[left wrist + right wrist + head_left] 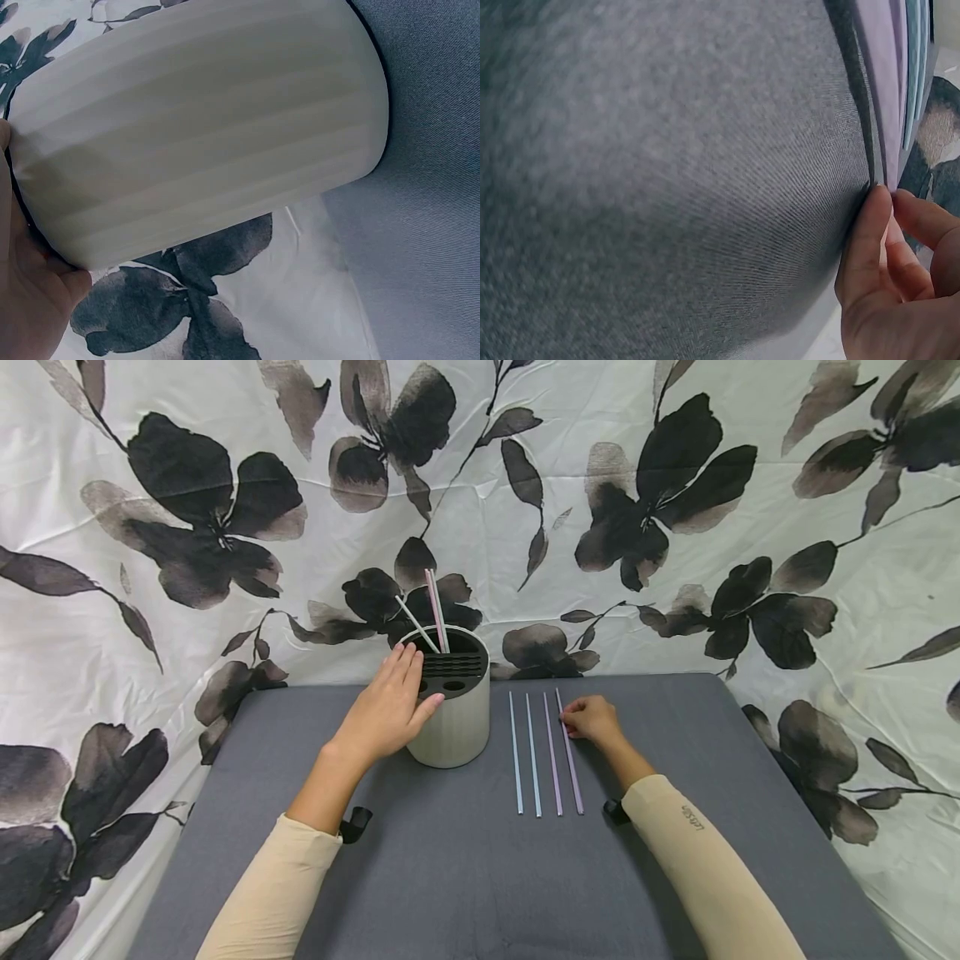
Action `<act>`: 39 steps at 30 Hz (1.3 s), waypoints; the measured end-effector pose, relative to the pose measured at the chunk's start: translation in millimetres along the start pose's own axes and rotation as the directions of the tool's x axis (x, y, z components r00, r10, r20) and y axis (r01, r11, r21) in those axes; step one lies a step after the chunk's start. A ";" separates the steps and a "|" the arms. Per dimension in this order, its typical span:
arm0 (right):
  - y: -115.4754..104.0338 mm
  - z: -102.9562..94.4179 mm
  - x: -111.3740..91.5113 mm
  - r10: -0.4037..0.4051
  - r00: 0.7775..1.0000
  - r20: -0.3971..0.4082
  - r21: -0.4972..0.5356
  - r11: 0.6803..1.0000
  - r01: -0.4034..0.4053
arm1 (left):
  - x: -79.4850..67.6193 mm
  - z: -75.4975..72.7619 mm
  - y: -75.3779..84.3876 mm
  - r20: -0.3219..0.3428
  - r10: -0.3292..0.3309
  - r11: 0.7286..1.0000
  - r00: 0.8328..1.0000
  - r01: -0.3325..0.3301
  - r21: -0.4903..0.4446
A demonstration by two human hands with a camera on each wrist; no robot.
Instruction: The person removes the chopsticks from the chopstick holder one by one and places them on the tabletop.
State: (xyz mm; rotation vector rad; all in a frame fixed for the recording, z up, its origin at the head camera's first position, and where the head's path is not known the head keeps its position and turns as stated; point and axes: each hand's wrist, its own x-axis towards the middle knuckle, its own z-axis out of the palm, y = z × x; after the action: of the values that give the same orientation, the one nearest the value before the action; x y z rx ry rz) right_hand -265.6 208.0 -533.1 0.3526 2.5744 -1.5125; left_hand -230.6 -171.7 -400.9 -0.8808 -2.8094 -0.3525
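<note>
A cream cylindrical holder (452, 735) with a black slotted insert (452, 665) stands at the back of the table. My left hand (384, 703) rests on its left rim with fingers straight; the left wrist view shows the holder's ribbed side (202, 135). To the right, several thin sticks lie side by side: two light blue and two lilac. With thumb and fingertips, my right hand (594, 720) pinches the rightmost lilac stick (573, 777) near its far end. In the right wrist view the fingers close at the tip of a lilac stick (885, 90).
A white stick (415, 620) and a pink stick (435, 608) stand in the holder's rear opening. Grey cloth covers the table (465, 877). Right behind its back edge hangs a white curtain (525, 635) with dark flowers.
</note>
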 end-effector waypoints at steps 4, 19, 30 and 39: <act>1.2 2.9 1.7 -0.036 0.999 -0.037 -0.137 0.990 0.030 | -0.3 -1.0 0.3 0.006 -0.007 1.000 1.000 0.007 -0.002; -2.9 4.6 -3.6 -0.141 0.988 -0.064 -0.278 0.953 0.118 | -1.0 1.1 0.1 0.008 -0.006 1.000 1.000 0.006 0.004; -27.4 -6.7 -7.6 -0.325 0.939 -0.111 -0.350 0.897 0.269 | -2.1 2.2 -0.8 0.000 0.004 1.000 1.000 -0.004 0.004; -62.9 -5.9 -13.0 -0.386 0.921 -0.054 -0.248 0.898 0.362 | -2.8 3.7 -3.0 -0.022 0.025 1.000 0.999 -0.025 0.006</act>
State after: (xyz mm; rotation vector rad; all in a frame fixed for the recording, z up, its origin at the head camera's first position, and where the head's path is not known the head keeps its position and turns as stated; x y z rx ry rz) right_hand -269.9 181.9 -474.2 -0.1073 2.9949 -1.2916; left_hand -230.5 -174.6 -405.7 -0.9049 -2.7751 -0.3479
